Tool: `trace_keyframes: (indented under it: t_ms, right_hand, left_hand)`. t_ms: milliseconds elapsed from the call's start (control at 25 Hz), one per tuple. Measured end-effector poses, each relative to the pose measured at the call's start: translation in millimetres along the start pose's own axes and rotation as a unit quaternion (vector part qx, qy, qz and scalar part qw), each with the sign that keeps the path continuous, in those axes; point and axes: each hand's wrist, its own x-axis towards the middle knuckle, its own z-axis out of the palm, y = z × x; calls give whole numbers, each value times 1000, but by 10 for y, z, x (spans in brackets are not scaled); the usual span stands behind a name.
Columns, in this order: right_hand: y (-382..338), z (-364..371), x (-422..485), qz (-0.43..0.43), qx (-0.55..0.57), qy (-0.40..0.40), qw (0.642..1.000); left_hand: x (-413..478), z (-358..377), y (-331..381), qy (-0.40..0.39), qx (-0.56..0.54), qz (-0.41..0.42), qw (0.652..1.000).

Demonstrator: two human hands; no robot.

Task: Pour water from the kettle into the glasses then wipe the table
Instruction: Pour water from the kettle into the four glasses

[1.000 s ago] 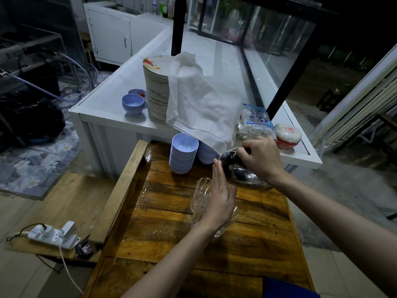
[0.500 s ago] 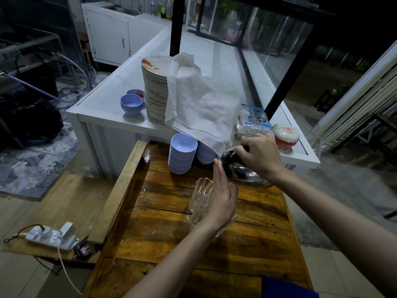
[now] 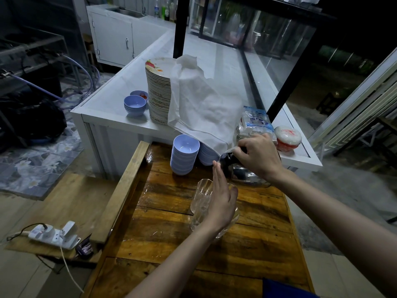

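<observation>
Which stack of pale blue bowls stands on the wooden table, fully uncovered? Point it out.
The tall stack of pale blue bowls left of the white cloth; its neighbour sits half under the cloth, and the others are on the white counter.

Dim room, white counter, tiled floor

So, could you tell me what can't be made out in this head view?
- Near glass: mostly hidden by the left hand; water level unreadable.
- Kettle: handle covered by the right hand; spout hidden behind the left fingertips.
- Blue object: cut off by the bottom edge.
</observation>
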Motion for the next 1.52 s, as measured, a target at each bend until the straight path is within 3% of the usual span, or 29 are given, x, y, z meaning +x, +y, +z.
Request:
trace_keyframes:
  t_ms: [1200, 1520]
  right_hand:
    - [-182, 43, 100, -45, -3, 1, 999]
    - [-25, 36, -6, 36, 85, -7, 996]
  left_hand:
    - [6, -88, -97, 61, 32, 9, 998]
    - [46, -103, -113, 26, 66, 24, 997]
